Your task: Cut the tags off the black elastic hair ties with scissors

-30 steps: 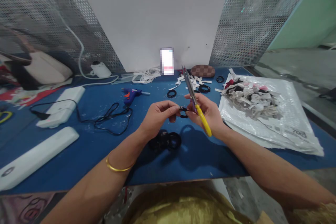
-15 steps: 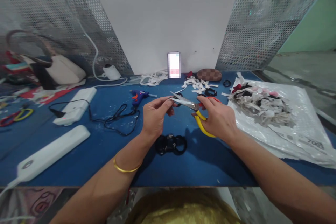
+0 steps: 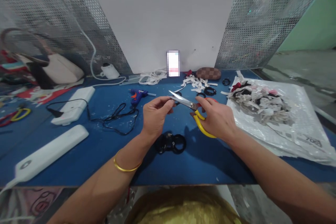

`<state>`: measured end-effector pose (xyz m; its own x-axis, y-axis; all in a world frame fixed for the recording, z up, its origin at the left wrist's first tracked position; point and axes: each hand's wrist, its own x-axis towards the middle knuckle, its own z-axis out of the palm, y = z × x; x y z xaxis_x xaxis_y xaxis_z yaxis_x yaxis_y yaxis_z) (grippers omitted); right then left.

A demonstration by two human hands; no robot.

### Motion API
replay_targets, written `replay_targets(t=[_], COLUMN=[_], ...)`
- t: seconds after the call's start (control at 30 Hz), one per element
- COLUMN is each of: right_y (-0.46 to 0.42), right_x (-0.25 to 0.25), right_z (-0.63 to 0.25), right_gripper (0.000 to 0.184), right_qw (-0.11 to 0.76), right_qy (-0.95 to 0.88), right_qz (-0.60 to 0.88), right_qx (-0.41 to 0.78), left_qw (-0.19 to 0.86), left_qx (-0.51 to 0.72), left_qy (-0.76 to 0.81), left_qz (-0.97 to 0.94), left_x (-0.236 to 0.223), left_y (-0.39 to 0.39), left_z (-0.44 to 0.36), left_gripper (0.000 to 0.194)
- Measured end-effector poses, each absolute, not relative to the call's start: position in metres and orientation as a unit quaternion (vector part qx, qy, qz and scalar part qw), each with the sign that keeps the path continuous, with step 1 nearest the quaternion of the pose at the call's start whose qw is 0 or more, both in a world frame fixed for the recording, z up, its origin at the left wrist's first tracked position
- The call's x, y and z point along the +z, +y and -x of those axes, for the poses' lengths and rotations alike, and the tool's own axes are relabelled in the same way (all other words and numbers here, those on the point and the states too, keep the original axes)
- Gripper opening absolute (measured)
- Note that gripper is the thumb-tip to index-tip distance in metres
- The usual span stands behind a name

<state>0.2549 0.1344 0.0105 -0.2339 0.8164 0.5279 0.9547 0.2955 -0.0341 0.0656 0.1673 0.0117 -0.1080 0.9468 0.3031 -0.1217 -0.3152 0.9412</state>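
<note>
My right hand (image 3: 219,117) grips scissors (image 3: 193,106) with one yellow and one red handle; their blades are slightly apart and point left to my left fingertips. My left hand (image 3: 157,113) is pinched closed on a black hair tie (image 3: 178,94), which is partly hidden behind the blades and fingers. Below my hands, several black hair ties (image 3: 180,144) lie bunched on the blue table (image 3: 199,168). Further back, more black bands (image 3: 210,91) lie near white fabric strips (image 3: 196,83).
At right, a pile of fabric pieces (image 3: 259,103) sits on a white plastic bag (image 3: 301,112). A blue glue gun (image 3: 138,96), white power strips (image 3: 52,150) and a handbag (image 3: 63,68) are at left. A phone (image 3: 173,63) leans against a white board (image 3: 162,21).
The scissor blades have shifted slightly at my left fingertips, and the upper blade stands out more clearly. Both hands stay almost in place; the view has moved a little.
</note>
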Motion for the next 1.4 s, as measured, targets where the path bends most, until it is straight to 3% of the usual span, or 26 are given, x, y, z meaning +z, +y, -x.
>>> replay_targets(t=[1.03, 1.4], right_y=[0.1343, 0.1349], right_x=[0.0136, 0.01], right_z=[-0.2582, -0.2581], right_gripper=[0.041, 0.043], right_qw=[0.203, 0.19], right_qy=[-0.799, -0.806], right_qz=[0.556, 0.551], right_qx=[-0.105, -0.107], left_qw=[0.368, 0.416], left_qx=[0.625, 0.626], left_qy=[0.422, 0.413], left_qz=[-0.544, -0.515], left_x=[0.0108, 0.0113], left_y=[0.1722, 0.1723], left_z=[-0.0617, -0.0635], left_gripper=[0.006, 0.002])
